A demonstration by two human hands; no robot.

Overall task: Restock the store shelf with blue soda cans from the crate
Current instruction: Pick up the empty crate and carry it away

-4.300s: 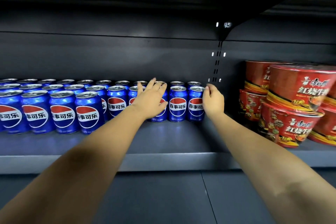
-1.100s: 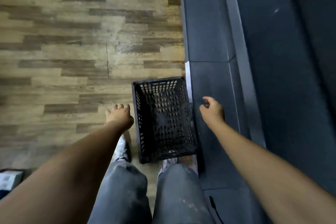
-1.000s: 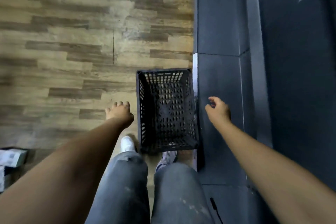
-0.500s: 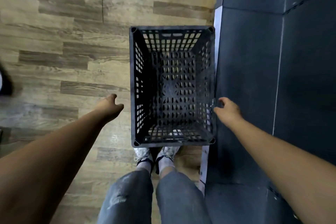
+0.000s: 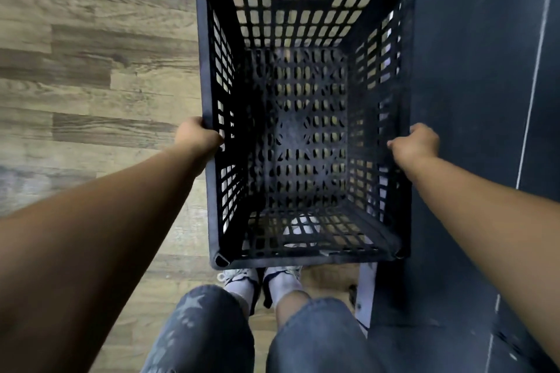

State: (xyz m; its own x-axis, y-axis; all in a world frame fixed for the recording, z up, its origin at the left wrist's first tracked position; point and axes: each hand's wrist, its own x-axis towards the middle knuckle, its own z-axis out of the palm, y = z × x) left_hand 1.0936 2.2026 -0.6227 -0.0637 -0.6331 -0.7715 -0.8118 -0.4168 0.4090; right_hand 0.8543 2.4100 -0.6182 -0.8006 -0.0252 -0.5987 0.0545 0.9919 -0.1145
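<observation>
A black slotted plastic crate (image 5: 209,48) fills the middle of the head view, seen from straight above. Nothing lies inside it; the floor shows through its bottom grid. My left hand (image 5: 197,138) grips the crate's left rim, fingers curled over the edge. My right hand (image 5: 416,142) grips the right rim the same way. No blue soda cans and no stocked shelf are in view.
Wood-plank floor (image 5: 91,76) spreads to the left of the crate. The dark base of the shelving unit (image 5: 478,85) runs along the right side, close against the crate. My legs in grey jeans (image 5: 212,333) and white shoes (image 5: 242,277) stand just behind the crate.
I turned from the stocked shelf down to the crate on the floor. Both hands moved in from beside the crate and took hold of its side rims; the crate now looks much closer.
</observation>
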